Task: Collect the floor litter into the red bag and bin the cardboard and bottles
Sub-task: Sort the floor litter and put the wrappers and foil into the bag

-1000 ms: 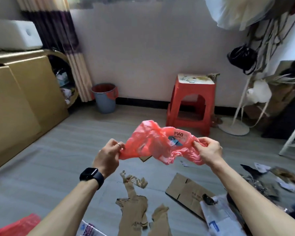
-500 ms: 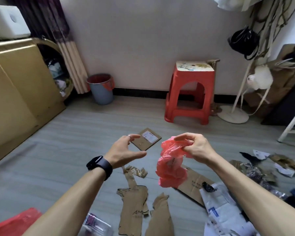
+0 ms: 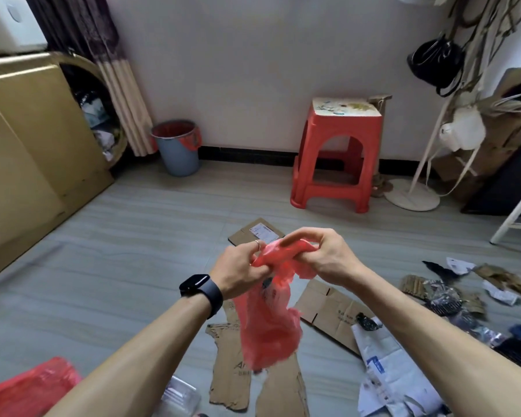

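A crumpled red plastic bag (image 3: pixel 268 329) hangs in front of me above the floor. My left hand (image 3: pixel 238 270) pinches its top edge from the left and my right hand (image 3: pixel 325 257) grips the same edge from the right, the two hands close together. Torn cardboard pieces (image 3: pixel 232 368) lie on the floor under the bag, a flattened box (image 3: pixel 331 311) to the right and a small labelled cardboard piece (image 3: pixel 254 234) beyond my hands. A grey bin with a red liner (image 3: pixel 178 147) stands by the far wall.
White mailer bags (image 3: pixel 385 368) and mixed litter (image 3: pixel 451 293) cover the floor at right. Another red bag (image 3: pixel 27 389) lies at bottom left beside a clear plastic item (image 3: pixel 179 398). A red stool (image 3: pixel 337 158), a white stand (image 3: pixel 412 197) and a gold cabinet (image 3: pixel 27 152) border the floor.
My left hand had let go of the bag half a second ago and now pinches its top again beside my right hand. The bag hangs longer. The view has tilted down.
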`<action>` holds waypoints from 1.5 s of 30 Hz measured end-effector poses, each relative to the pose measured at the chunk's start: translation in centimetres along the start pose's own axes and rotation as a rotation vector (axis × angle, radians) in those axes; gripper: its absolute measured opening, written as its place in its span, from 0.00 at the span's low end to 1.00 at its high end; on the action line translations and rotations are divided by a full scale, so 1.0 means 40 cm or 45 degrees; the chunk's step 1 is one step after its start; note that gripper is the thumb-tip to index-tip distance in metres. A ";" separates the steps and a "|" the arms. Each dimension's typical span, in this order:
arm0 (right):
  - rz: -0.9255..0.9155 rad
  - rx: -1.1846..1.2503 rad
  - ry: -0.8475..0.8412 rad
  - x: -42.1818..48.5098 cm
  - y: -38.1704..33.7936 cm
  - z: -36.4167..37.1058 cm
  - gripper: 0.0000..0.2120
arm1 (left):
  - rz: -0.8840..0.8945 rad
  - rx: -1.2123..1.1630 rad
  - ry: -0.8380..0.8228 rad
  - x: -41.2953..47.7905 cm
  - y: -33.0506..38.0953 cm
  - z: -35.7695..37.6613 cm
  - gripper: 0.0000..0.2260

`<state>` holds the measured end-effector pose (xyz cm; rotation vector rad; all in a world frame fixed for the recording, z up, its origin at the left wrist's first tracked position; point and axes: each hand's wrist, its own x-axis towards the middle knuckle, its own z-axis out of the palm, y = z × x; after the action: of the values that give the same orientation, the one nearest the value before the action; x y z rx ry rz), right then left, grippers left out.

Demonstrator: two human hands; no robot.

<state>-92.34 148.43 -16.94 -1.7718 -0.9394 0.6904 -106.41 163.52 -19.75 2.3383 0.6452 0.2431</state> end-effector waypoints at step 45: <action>0.211 0.565 0.202 0.032 0.000 0.066 0.11 | -0.044 -0.915 -0.222 0.001 0.061 -0.084 0.13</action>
<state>-93.73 150.81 -17.92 -1.4890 -0.4883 0.7819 -106.57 163.90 -15.62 1.6341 0.4178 0.2078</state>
